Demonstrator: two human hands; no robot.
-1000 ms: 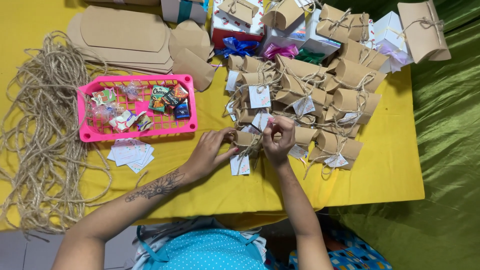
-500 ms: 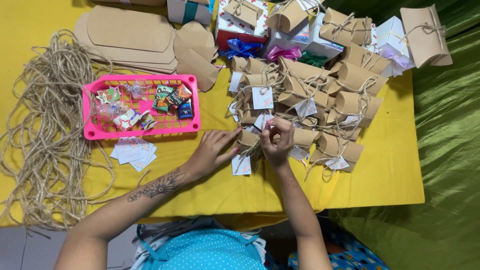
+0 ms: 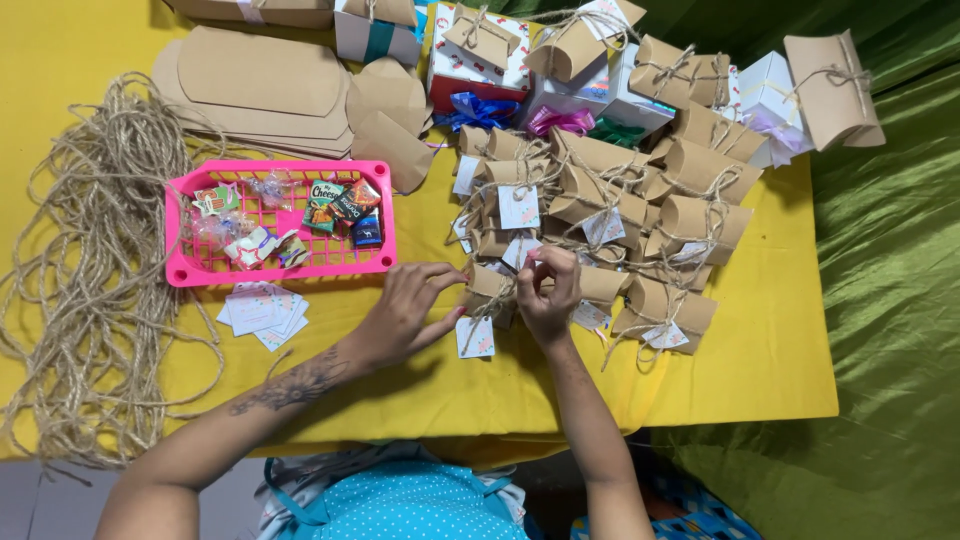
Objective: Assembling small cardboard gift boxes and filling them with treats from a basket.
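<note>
- Two hands meet near the worktop's front edge: left hand (image 3: 405, 315) steadies one kraft pillow box (image 3: 490, 292), fingers loosely spread.
- Right hand (image 3: 548, 290) pinches its twine (image 3: 517, 272).
- One pink basket (image 3: 282, 222) sits beside them.

A heap of brown kraft pillow boxes (image 3: 640, 200), each tied with twine, covers the middle and right of the yellow tabletop (image 3: 760, 370). Small white paper tags (image 3: 519, 206) with pale printed patterns hang from many of them. The nearest small pillow box (image 3: 490, 290) sits between both hands (image 3: 405, 312), its own white tag (image 3: 475, 337) lying flat just in front. Flat unfolded kraft box blanks (image 3: 255, 85) are stacked at the far left. A pink basket (image 3: 205, 270) holds small colourful snack packets (image 3: 340, 205). A loose stack of white tags (image 3: 262, 313) lies just before it. White gift boxes (image 3: 610, 95) with ribbon bows stand at the far edge.
</note>
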